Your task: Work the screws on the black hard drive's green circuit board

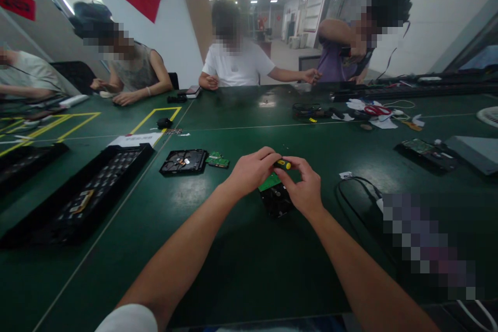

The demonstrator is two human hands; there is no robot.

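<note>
In the middle of the frame my left hand and right hand pinch a yellow-and-black tool, fingertips closed narrowly on it, just above a hard drive. At lower left, a black tray holds what may be small parts.

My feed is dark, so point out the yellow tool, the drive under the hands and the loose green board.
yellow tool [284,164], head view: yellow part of its handle.
drive [277,204], head view: dark body, below the green board on it.
loose green board [218,160], head view: middle of the board.
</note>
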